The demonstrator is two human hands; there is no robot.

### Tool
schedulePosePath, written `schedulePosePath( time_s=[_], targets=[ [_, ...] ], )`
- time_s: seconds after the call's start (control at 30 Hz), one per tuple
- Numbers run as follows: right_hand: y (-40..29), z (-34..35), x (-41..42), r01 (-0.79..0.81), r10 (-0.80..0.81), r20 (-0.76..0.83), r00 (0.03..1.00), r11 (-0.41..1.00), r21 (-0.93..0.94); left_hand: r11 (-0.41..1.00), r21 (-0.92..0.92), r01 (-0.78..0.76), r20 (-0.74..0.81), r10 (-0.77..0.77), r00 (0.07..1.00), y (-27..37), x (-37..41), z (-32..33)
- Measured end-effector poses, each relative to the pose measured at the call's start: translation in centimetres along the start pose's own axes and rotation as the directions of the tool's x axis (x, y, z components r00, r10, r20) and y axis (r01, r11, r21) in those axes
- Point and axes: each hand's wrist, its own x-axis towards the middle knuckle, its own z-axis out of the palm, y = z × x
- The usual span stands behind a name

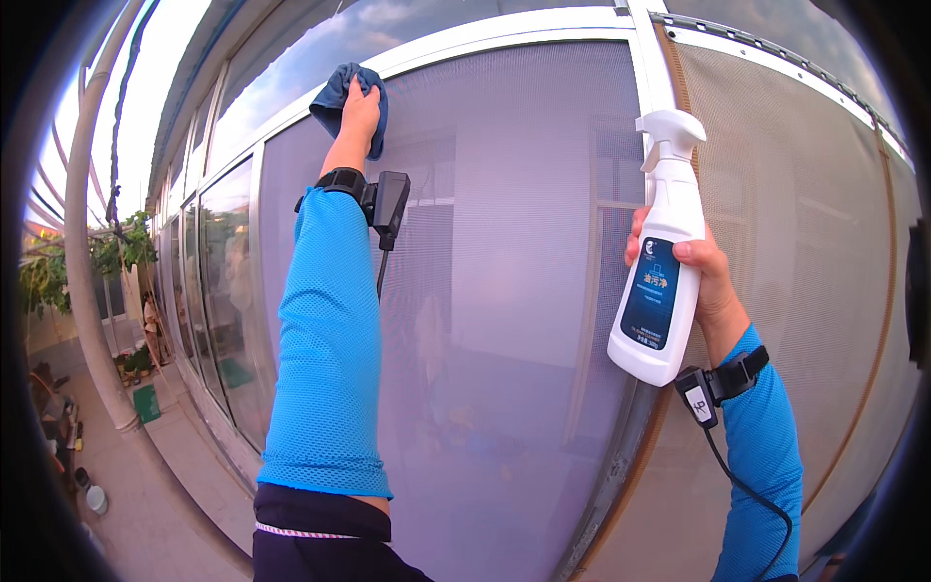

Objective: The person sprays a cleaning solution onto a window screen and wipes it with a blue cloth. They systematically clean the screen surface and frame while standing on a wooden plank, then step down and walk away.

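Note:
My left hand (361, 109) is raised and grips a crumpled dark blue cloth (332, 103). It presses the cloth at the white upper frame (502, 34) of a window, near the top left of its mesh screen (520, 240). To the right, my right hand (716, 280) is wrapped around the body of a white trigger spray bottle (673, 200). The bottle is nearly upright, tilted slightly, and its dark label bears writing. Its trigger head sits above my fingers, and no finger rests on the trigger. Part of my right palm is hidden behind the bottle.
A brown mesh curtain (785, 240) hangs at the right under a metal rail. A thick pole (91, 218) rises at the left, with a hanging cable beside it. Glass panes (229, 305) run along the wall. On the paved floor are a green mat (146, 404) and a white bucket (97, 500).

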Motion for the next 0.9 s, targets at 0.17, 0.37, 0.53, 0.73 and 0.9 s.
schedulePosePath(
  time_s=[0.17, 0.37, 0.53, 0.73, 0.9],
  targets=[
    [-0.3, 0.3, 0.0, -0.009, 0.009, -0.009, 1.0, 1.0, -0.006, 0.996, 0.031, 0.084, 0.057, -0.085, 0.995, -1.2, 2.8, 0.9],
    [-0.2, 0.6, 0.1, -0.032, 0.033, -0.012, 0.999, 0.999, 0.016, 0.995, 0.097, 0.022, 0.103, -0.032, 0.994, -3.1, 6.0, 1.8],
    [0.6, -0.1, 0.3, 0.004, -0.002, -0.027, 1.0, 0.999, 0.043, 0.879, 0.441, -0.18, 0.029, 0.187, 0.982, -0.5, 3.6, 7.5],
    [0.8, -0.3, 0.4, 0.008, -0.008, -0.053, 0.999, 1.0, 0.005, 0.727, 0.332, -0.601, 0.213, 0.563, 0.799, 6.2, -2.9, 15.9],
    [-0.2, -0.1, -0.1, 0.016, -0.017, -0.065, 0.998, 1.0, -0.011, 0.785, 0.339, -0.519, 0.289, 0.438, 0.851, 8.7, -3.0, 14.7]
  ],
)
